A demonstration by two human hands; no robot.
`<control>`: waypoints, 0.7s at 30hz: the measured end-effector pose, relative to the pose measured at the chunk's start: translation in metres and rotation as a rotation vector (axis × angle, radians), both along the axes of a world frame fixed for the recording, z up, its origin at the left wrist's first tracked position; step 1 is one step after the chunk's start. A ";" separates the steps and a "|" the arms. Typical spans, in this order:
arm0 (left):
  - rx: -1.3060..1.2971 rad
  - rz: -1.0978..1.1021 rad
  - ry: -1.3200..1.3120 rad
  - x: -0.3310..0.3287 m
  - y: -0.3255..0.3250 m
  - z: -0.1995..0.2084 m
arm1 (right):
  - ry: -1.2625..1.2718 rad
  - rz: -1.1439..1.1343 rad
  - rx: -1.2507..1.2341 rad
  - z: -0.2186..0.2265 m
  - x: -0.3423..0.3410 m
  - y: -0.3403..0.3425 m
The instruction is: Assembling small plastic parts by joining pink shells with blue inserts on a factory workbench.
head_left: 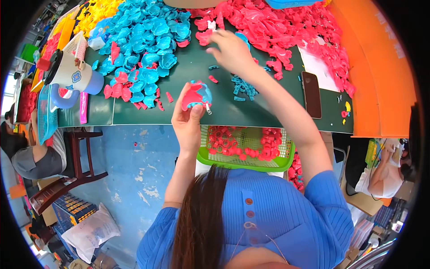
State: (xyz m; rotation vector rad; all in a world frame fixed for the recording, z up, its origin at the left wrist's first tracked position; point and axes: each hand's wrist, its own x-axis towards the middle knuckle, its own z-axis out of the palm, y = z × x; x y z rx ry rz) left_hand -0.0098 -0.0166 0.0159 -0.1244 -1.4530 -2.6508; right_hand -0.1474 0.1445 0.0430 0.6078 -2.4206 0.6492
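My left hand [187, 127] is closed around a cupped red-and-blue plastic piece [194, 97] near the table's front edge. A small silvery metal part [208, 109] sticks out at its lower right side. Farther off, my right hand [232, 51] is stretched over the table, fingers apart, with nothing seen in it. Nearest to its fingertips are a red piece [204, 37] and a small white object [212, 25]. Between the hands and to the right lie small blue plastic bits [243, 86] and a short red bit [213, 79].
A blue pile [148, 27] and a red pile [268, 27] of plastic parts cover the green table's [148, 117] back. A white-and-blue jug [74, 74] stands left; a phone [311, 95] lies right, by an orange panel [371, 80]. Below the edge sits a green basket [251, 165] of red parts.
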 end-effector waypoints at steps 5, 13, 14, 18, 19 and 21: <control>0.018 -0.031 -0.002 0.008 -0.004 0.006 | 0.098 -0.042 0.528 -0.023 -0.059 0.001; 0.142 -0.198 -0.131 0.013 -0.013 -0.007 | -0.413 0.061 -0.764 0.037 0.064 0.066; 0.146 -0.214 -0.137 0.012 -0.009 -0.007 | -0.552 -0.011 -0.868 0.032 0.088 0.091; 0.179 -0.356 -0.166 0.006 0.014 -0.005 | -0.752 -0.254 -1.186 -0.021 0.160 0.153; 0.180 -0.404 -0.188 0.007 0.021 -0.004 | -0.739 -0.334 -1.191 -0.031 0.170 0.158; 0.164 -0.452 -0.186 0.007 0.035 -0.002 | -0.717 -0.451 -1.000 -0.043 0.184 0.166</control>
